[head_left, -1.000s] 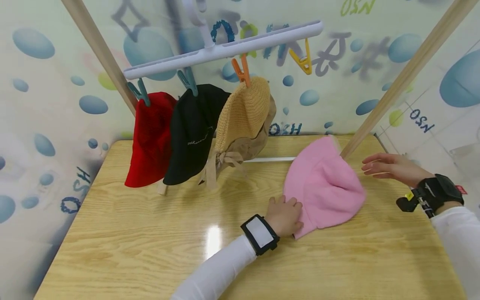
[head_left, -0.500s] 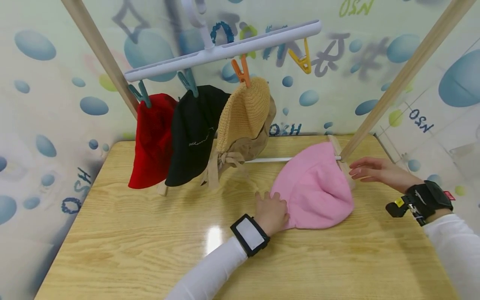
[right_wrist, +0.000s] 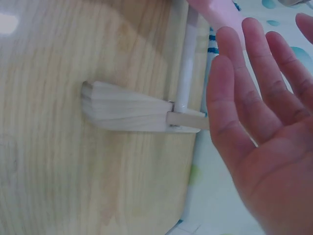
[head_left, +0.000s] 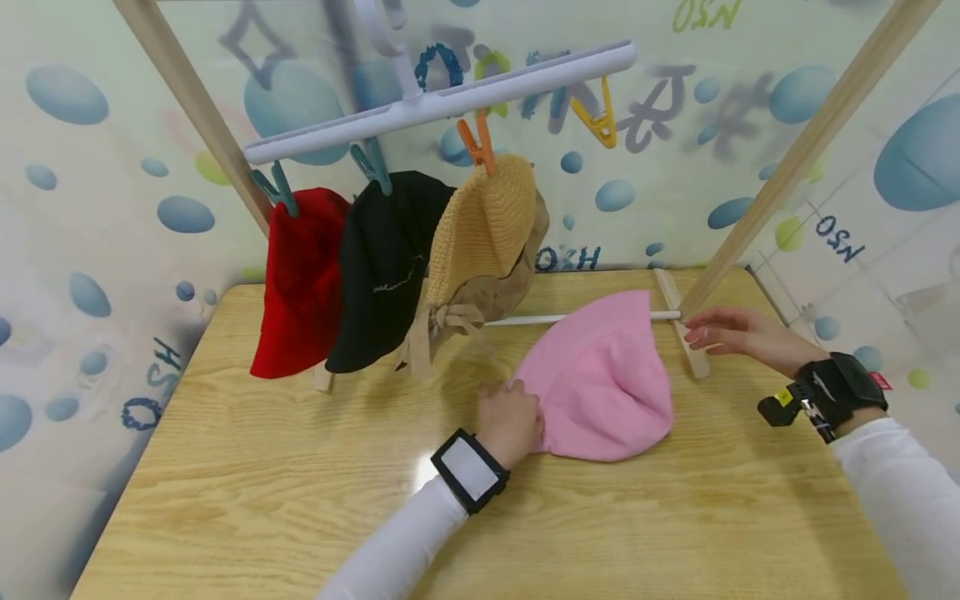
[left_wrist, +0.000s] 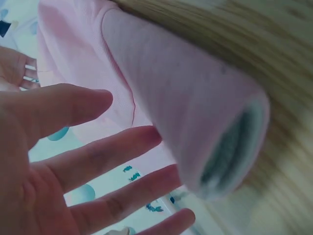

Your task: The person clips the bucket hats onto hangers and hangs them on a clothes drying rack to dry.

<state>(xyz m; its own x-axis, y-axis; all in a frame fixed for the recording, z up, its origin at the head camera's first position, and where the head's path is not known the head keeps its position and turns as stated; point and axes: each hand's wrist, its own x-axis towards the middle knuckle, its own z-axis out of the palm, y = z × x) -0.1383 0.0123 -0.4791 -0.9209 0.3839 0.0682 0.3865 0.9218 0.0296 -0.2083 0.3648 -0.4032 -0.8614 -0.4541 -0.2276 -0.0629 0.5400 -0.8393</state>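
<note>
A pink bucket hat (head_left: pixel 600 375) lies on the wooden table, its brim toward the left. My left hand (head_left: pixel 510 421) is at the brim's left edge. In the left wrist view, the fingers (left_wrist: pixel 105 152) of that hand are extended, their tips right at the curled brim (left_wrist: pixel 195 107), whose inside looks grey-green. To the right of the hat, my right hand (head_left: pixel 738 337) hovers near the rack's foot and holds nothing. The right wrist view shows its fingers (right_wrist: pixel 259 83) spread and fairly straight.
From a white hanger (head_left: pixel 450 102) hang a red hat (head_left: pixel 303 283), a black hat (head_left: pixel 390 275) and a straw-and-tan hat (head_left: pixel 487 233), each clipped. A yellow clip (head_left: pixel 600 121) hangs at its right end. Wooden posts (head_left: pixel 817 142) and a white rod (head_left: pixel 525 319) form the rack.
The pink hat has slid left across the table together with my left hand. My right hand has also drifted left, toward the rack's foot.
</note>
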